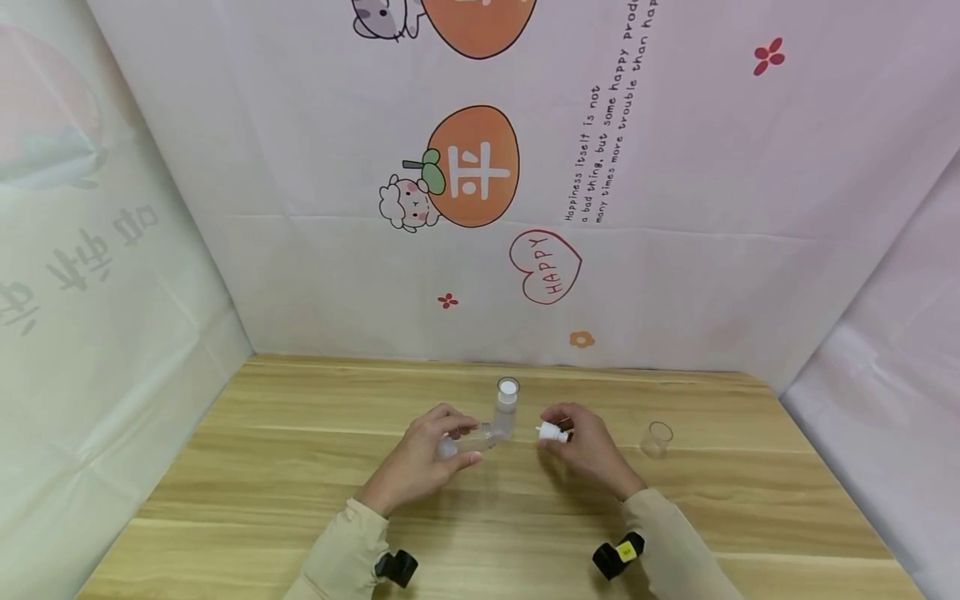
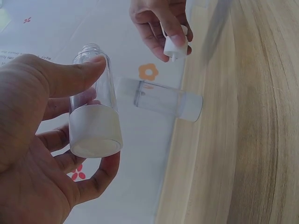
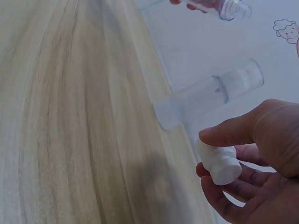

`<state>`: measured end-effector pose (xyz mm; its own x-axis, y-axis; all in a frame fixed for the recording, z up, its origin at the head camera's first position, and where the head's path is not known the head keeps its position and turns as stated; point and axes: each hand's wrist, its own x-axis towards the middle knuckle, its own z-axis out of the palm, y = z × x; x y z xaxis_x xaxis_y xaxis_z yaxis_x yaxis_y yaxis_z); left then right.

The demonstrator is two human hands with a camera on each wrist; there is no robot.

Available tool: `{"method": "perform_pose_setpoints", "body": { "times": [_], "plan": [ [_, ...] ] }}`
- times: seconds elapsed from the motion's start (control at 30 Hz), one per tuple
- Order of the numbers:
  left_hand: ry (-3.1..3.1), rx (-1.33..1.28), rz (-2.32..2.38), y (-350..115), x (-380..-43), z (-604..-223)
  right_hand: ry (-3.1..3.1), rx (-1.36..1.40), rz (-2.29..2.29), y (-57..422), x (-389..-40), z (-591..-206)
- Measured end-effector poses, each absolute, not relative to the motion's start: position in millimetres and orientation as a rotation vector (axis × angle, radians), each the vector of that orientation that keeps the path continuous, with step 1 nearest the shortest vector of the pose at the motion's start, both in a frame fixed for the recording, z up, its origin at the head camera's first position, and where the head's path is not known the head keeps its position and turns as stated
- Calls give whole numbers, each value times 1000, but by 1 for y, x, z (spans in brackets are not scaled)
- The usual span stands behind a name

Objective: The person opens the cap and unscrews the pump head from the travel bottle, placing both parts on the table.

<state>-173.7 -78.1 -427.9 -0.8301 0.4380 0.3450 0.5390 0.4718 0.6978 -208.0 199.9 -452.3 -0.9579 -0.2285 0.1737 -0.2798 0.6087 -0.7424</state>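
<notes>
My left hand (image 1: 422,457) grips a clear bottle (image 2: 95,88) with a white base, held tilted so its bare threaded neck points right in the head view. In my right hand (image 1: 588,446), thumb and fingers pinch a white pump head (image 3: 219,161), its thin tip toward the bottle. Between the hands, slightly farther back, a second clear bottle (image 1: 504,412) stands upright on the table. That one has a white base and a clear cap over its white top, seen in the right wrist view. The two hands are apart.
A clear cap (image 1: 657,439) stands on the wooden table (image 1: 300,467) to the right of my right hand. Behind the table rises a printed white cloth backdrop (image 1: 337,275), with more cloth at both sides. Black straps with cameras sit at both wrists.
</notes>
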Motion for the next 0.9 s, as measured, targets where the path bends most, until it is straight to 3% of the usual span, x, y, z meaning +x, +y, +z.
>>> {"method": "perform_pose_setpoints", "body": {
  "times": [0.9],
  "plan": [
    [-2598,-830,-1281,-82,-174,-428,-2843,325,1063,189,-226,-475]
  ]
}}
